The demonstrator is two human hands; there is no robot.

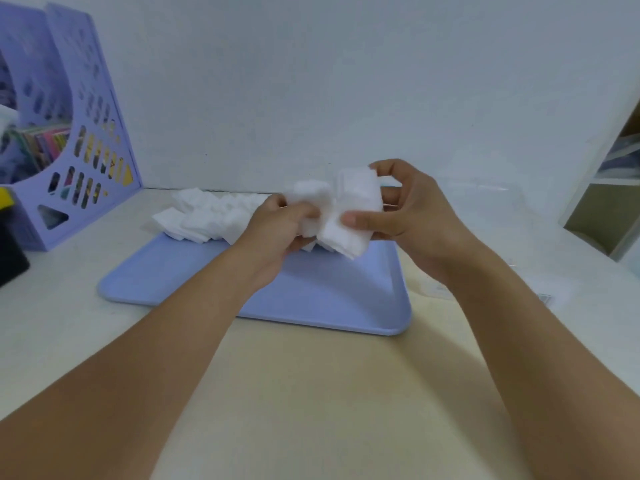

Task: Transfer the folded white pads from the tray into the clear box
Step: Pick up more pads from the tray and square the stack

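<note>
left hand (280, 230): fingers clamped on a bunch of folded white pads (311, 206), raised over the far part of the blue tray (311, 299). right hand (412, 216): thumb and fingers pinching a second stack of pads (353, 216), touching the first. loose pads (204, 216): heaped on the tray's far left edge. clear box (485, 202): right of the tray, faint. purple file rack (69, 150): far left.

White pads (204, 216) heaped on blue tray (311, 299)
</note>
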